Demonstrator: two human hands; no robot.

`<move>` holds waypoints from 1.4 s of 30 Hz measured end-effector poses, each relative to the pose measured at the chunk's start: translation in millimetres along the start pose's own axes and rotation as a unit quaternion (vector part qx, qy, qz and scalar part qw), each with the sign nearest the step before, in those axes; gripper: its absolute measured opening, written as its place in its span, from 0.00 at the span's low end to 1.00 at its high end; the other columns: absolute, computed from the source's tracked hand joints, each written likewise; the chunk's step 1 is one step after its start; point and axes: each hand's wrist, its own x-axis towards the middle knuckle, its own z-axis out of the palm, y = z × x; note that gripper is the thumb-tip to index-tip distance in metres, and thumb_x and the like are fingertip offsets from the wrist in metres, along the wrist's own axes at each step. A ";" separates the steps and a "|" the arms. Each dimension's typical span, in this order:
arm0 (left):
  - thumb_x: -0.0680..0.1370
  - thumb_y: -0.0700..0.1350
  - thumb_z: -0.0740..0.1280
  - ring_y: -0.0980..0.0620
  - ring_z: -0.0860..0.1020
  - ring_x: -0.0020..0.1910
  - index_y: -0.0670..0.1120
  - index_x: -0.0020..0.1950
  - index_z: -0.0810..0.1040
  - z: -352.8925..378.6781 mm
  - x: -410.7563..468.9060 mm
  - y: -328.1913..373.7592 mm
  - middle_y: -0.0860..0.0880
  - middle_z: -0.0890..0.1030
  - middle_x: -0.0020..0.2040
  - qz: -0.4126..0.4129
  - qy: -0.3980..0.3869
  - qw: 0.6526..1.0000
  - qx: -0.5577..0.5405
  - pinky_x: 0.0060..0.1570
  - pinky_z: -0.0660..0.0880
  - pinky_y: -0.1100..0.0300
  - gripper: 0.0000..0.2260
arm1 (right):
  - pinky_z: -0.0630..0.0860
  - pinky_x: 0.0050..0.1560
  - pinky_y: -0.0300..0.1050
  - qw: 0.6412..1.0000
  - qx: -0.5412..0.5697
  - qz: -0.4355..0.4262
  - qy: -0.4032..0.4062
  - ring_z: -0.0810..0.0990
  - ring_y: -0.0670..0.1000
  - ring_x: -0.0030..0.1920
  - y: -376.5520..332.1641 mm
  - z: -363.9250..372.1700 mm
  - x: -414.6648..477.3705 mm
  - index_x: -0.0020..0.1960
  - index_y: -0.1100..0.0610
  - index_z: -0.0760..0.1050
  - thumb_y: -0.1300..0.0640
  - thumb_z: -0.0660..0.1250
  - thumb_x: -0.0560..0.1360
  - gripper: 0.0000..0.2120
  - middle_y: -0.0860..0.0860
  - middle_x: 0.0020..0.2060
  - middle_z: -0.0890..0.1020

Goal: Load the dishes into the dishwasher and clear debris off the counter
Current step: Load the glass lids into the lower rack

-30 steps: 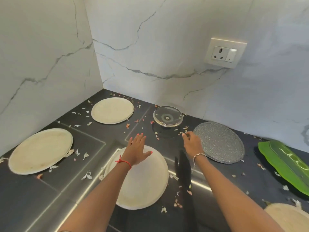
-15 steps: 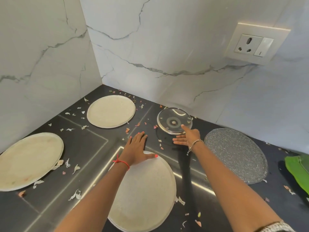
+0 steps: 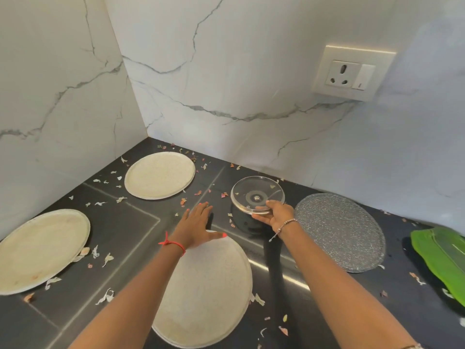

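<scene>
lid [image 3: 257,195] now above dark counter [image 3: 125,230]

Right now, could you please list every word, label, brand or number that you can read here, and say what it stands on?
No word, brand or number can be read anywhere in this view.
The rocker switch on the wall socket plate has one small mark, too small to read.
The clear glass lid shows no print.
</scene>
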 end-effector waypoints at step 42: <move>0.60 0.74 0.43 0.52 0.39 0.76 0.45 0.77 0.46 131.0 -433.1 238.3 0.49 0.44 0.78 0.105 0.067 0.992 -0.016 0.70 0.34 0.55 0.52 | 0.77 0.24 0.49 0.991 -0.067 -0.107 0.037 0.77 0.61 0.36 147.7 -341.2 -420.1 0.49 0.67 0.72 0.70 0.61 0.71 0.06 0.62 0.40 0.77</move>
